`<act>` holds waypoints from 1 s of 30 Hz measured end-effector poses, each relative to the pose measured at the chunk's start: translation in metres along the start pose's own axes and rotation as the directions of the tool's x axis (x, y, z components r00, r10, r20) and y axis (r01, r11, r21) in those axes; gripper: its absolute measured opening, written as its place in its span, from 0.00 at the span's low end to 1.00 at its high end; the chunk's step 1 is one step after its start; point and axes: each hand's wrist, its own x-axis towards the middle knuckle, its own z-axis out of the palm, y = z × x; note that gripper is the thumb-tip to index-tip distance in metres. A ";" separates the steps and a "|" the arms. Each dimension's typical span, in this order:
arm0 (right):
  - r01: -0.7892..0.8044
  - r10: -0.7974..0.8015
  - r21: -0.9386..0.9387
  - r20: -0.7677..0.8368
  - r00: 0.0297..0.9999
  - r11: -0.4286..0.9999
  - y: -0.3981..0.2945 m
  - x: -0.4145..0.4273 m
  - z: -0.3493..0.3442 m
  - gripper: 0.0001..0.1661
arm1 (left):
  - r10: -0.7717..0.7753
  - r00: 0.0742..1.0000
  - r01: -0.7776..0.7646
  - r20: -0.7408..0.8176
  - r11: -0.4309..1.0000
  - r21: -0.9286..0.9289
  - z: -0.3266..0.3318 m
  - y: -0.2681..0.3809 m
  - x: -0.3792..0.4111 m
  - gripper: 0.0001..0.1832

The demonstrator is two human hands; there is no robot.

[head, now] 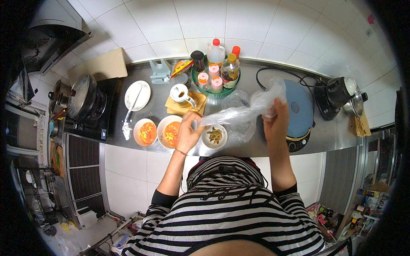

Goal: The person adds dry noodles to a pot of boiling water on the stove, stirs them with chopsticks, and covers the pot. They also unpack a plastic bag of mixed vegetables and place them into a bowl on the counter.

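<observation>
A clear plastic bag (237,112) is stretched between my two hands above the steel counter. My left hand (189,131) pinches its narrow end, over the edge of a bowl of tomato and egg (170,132). Around the bag's bunched other end close the fingers of my right hand (276,121), near a blue round electric griddle (298,108). Below the bag stands a small white bowl of greenish pickles (214,136). More crumpled clear plastic (243,128) lies beside that bowl. A second bowl of tomato and egg (146,132) sits further left.
Behind are a green tray (215,93) of bottles and shakers and a white lidded pot (180,93) on brown napkins. To the left are a white plate (137,92) with a utensil and a gas stove with a wok (82,96). A black appliance (333,96) stands right.
</observation>
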 end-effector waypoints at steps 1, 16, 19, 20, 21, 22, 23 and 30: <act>-0.002 0.002 -0.041 -0.008 1.000 0.999 -0.016 0.001 0.014 0.11 | -0.138 0.985 0.143 0.100 0.988 -0.052 -0.002 0.002 -0.002 0.07; -0.294 0.373 -0.267 0.328 0.868 0.918 -0.009 0.019 0.071 0.18 | -0.259 0.774 0.634 0.578 0.311 -0.708 0.023 0.042 0.047 0.24; -0.096 0.299 -0.465 0.385 0.873 0.880 -0.006 0.024 0.059 0.18 | -0.280 0.812 0.584 0.513 0.409 -0.701 0.045 0.045 0.056 0.13; -0.073 0.276 -0.510 0.336 0.900 0.857 -0.011 0.024 0.051 0.18 | -0.309 0.815 0.575 0.490 0.331 -0.748 0.049 0.043 0.057 0.12; -0.051 0.243 -0.551 0.283 0.928 0.833 -0.018 0.023 0.041 0.17 | -0.334 0.814 0.563 0.475 0.255 -0.786 0.052 0.041 0.057 0.11; -0.099 0.265 -0.513 0.261 0.928 0.853 -0.026 0.023 0.034 0.16 | -0.366 0.818 0.537 0.443 0.213 -0.816 0.051 0.040 0.057 0.10; -0.146 0.286 -0.472 0.240 0.928 0.869 -0.035 0.021 0.027 0.15 | -0.398 0.820 0.508 0.411 0.173 -0.844 0.047 0.038 0.056 0.10; 0.003 0.043 -0.320 0.139 0.989 0.948 -0.049 0.035 -0.016 0.13 | -0.467 0.769 0.468 0.436 -0.052 -0.882 0.046 0.018 0.062 0.10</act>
